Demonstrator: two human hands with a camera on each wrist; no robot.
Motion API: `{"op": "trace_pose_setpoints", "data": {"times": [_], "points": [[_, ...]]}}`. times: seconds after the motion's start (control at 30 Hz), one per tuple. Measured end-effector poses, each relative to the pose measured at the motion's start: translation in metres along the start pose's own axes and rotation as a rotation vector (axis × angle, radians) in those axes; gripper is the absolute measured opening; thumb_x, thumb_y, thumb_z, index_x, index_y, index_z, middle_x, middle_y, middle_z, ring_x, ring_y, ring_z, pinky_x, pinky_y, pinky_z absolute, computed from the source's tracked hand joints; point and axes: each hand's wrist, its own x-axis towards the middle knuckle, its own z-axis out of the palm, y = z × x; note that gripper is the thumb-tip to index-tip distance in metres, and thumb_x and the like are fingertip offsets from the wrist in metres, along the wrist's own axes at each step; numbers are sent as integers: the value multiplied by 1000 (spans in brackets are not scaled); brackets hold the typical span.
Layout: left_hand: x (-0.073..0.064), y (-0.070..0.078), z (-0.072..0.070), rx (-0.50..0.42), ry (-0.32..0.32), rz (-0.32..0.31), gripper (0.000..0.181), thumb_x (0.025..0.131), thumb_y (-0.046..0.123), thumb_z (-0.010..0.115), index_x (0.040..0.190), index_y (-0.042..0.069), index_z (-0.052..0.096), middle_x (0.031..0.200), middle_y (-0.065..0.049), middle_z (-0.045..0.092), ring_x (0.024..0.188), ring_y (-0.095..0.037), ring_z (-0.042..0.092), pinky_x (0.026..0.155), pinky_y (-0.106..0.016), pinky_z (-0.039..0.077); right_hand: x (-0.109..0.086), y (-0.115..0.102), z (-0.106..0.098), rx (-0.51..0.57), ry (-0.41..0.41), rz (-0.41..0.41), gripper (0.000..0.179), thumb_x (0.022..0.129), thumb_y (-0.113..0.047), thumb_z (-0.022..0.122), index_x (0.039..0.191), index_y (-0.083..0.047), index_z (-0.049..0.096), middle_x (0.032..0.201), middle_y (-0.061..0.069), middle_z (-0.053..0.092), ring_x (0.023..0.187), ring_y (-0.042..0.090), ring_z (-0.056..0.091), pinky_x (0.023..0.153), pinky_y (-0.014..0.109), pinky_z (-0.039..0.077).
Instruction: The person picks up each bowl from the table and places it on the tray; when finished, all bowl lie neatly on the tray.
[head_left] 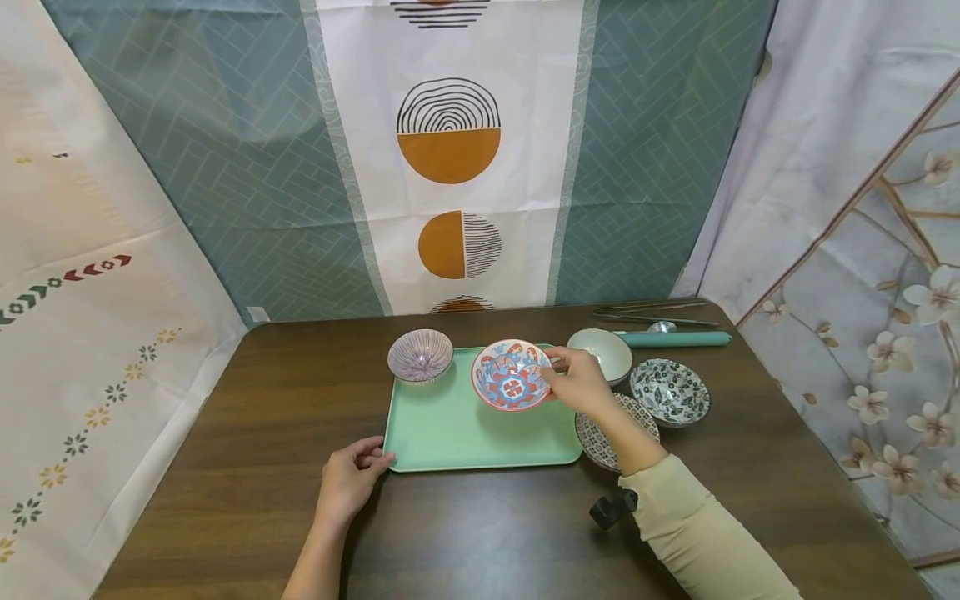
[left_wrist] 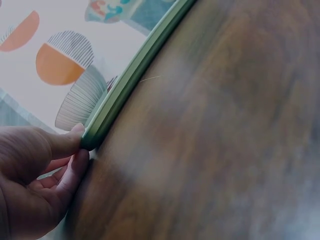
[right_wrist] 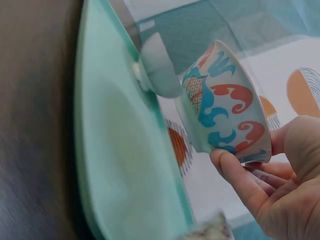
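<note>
A bowl with a red and blue pattern (head_left: 512, 375) is held by its right side in my right hand (head_left: 581, 379), above the mint green tray (head_left: 480, 446). In the right wrist view the bowl (right_wrist: 225, 105) is off the tray, with thumb and fingers gripping its wall. My left hand (head_left: 352, 475) pinches the tray's near left corner between thumb and fingers; the left wrist view shows this hand (left_wrist: 40, 175) at the tray's rim (left_wrist: 135, 72). A purple striped bowl (head_left: 421, 356) stands at the tray's far left corner.
Right of the tray stand a white bowl (head_left: 603, 354), a green leaf-patterned bowl (head_left: 670, 392) and a dark-patterned bowl (head_left: 600, 442), partly hidden by my right arm. Behind them lie a teal-handled utensil (head_left: 675, 339), a shiny metal piece (head_left: 662, 327) and thin metal utensils (head_left: 652, 318).
</note>
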Motion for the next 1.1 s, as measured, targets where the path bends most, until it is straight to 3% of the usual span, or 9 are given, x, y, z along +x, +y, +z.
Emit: {"op": "trace_pose_setpoints", "data": {"times": [0.47, 0.73, 1.1], "points": [[-5, 1, -1, -47, 19, 57, 26, 87, 1, 78, 112, -7, 73, 92, -13, 74, 82, -18, 68, 66, -20, 51, -3, -10, 53, 49, -31, 5, 33, 95, 1, 64, 127, 6, 65, 96, 21, 72, 62, 21, 71, 62, 44, 60], [-6, 3, -1, -35, 33, 63, 28, 86, -1, 78, 113, -7, 72, 97, -15, 74, 83, -19, 70, 67, -20, 51, -6, -6, 82, 49, -70, -37, 29, 94, 2, 63, 122, 6, 67, 90, 18, 73, 59, 22, 70, 57, 37, 59], [-5, 7, -1, -13, 30, 55, 27, 89, 0, 75, 115, -7, 72, 98, -16, 75, 85, -20, 69, 67, -20, 51, -8, -5, 114, 55, -141, -27, 30, 97, -2, 63, 125, 5, 65, 93, 17, 71, 61, 16, 69, 55, 31, 57]]}}
